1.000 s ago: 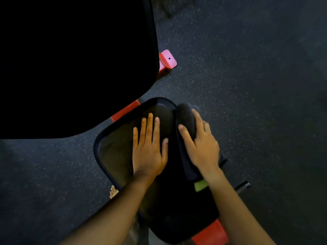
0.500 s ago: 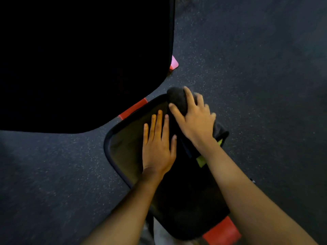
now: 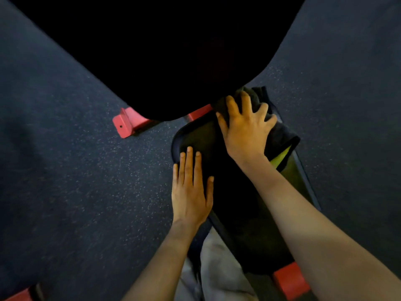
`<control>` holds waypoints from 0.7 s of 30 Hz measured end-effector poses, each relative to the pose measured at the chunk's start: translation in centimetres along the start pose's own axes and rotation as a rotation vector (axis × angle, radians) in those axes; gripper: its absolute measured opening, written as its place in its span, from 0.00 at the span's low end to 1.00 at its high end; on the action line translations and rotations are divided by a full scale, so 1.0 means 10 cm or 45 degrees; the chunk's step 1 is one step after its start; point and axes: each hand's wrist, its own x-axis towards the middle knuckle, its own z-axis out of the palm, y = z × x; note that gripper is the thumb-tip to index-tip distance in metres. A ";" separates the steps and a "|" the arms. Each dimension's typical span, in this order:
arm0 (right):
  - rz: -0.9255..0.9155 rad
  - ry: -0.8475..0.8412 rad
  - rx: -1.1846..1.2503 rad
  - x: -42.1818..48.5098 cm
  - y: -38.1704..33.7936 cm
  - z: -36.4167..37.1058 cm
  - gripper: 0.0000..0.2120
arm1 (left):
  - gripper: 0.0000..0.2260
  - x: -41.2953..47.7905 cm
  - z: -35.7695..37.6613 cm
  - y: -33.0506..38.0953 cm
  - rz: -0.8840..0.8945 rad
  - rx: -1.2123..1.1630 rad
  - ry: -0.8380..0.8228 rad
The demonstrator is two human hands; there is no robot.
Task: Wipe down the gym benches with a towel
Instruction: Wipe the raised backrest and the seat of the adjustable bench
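Now | our right hand [image 3: 245, 131] holds the dark towel [image 3: 282, 135] at the far end of the bench surface [image 3: 238, 209], fingers [image 3: 246, 101] spread and curled over the bunch | our left hand [image 3: 191, 192] rests flat near the surface's left edge, fingers straight

Exposure is low throughout. Warm light from above picks out the left hand [image 3: 191, 192], right hand [image 3: 245, 131] and forearms, the brightest surfaces. The far backrest pad [image 3: 162, 51] reads as solid black, without detail. The towel [image 3: 282, 135] barely separates from the seat pad [image 3: 199, 135], which shows a faint sheen. The floor [image 3: 86, 170] darkens toward the left and the corners. The right fingertips and far-left floor are soft, and the edges stretch.
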 end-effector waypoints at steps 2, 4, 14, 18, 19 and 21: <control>-0.026 0.040 -0.015 -0.09 -0.14 0.05 0.23 | 0.25 -0.10 -0.02 -0.09 0.021 -0.058 0.008; -0.043 0.055 -0.029 -0.16 -0.24 0.09 0.23 | 0.25 -0.20 -0.02 -0.18 0.058 -0.110 0.005; -0.357 0.026 -0.212 -0.63 -0.80 0.24 0.23 | 0.24 -0.50 0.01 -0.32 -0.016 -0.414 -0.090; -0.433 0.011 -0.174 -0.76 -0.78 0.25 0.24 | 0.21 -0.83 -0.05 -0.46 -0.282 -0.646 -0.023; -0.469 0.025 -0.208 -0.85 -0.75 0.25 0.23 | 0.21 -0.89 -0.09 -0.48 -0.397 -0.772 0.000; -0.562 0.054 -0.307 -1.13 -0.64 0.28 0.22 | 0.19 -0.89 -0.16 -0.45 -0.720 -1.144 0.041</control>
